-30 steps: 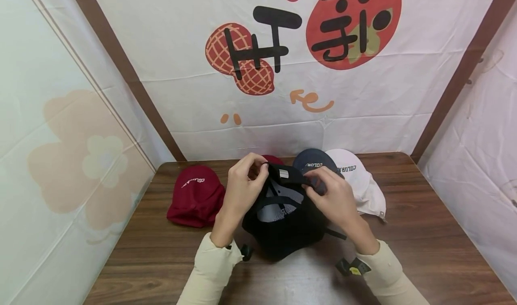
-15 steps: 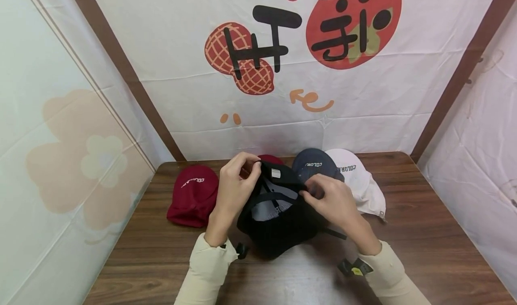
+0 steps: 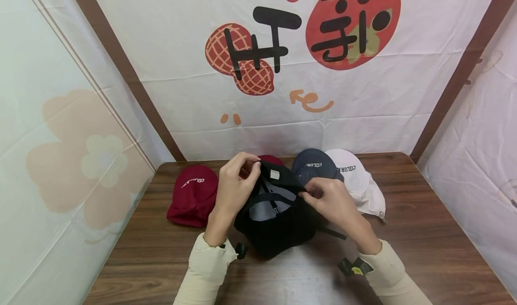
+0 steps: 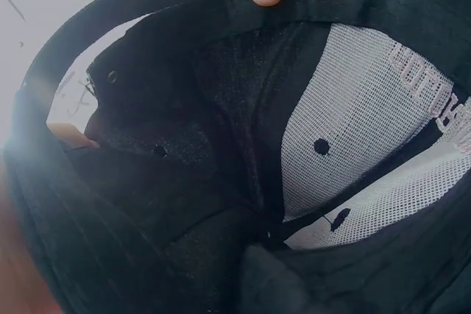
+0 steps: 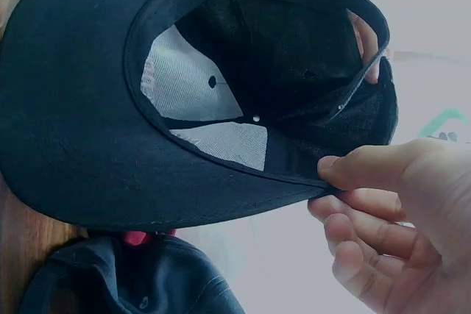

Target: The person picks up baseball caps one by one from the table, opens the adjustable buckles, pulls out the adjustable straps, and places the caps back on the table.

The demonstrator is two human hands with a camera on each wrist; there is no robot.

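Note:
Both hands hold a black baseball cap [image 3: 274,237] above the table, with its inside and white front lining turned up. My left hand [image 3: 238,186] pinches the sweatband at the upper left, close to a small white label [image 3: 274,174]. On the other side, my right hand [image 3: 333,199] pinches the band between thumb and fingers. The right wrist view shows that thumb [image 5: 353,167] on the edge beside the brim [image 5: 66,101]. Through the gap at the cap's back strap [image 5: 375,20], a finger [image 5: 366,45] of the left hand shows.
A dark red cap [image 3: 194,197] lies left on the wooden table [image 3: 424,246]. Behind the black cap are another red cap [image 3: 269,160], mostly hidden, a navy cap [image 3: 317,163] and a white cap [image 3: 363,183]. A printed cloth [image 3: 194,116] hangs behind the table.
The black cap has shifted a little to the left along with my left hand. My right hand has moved slightly lower and to the right, keeping its pinch.

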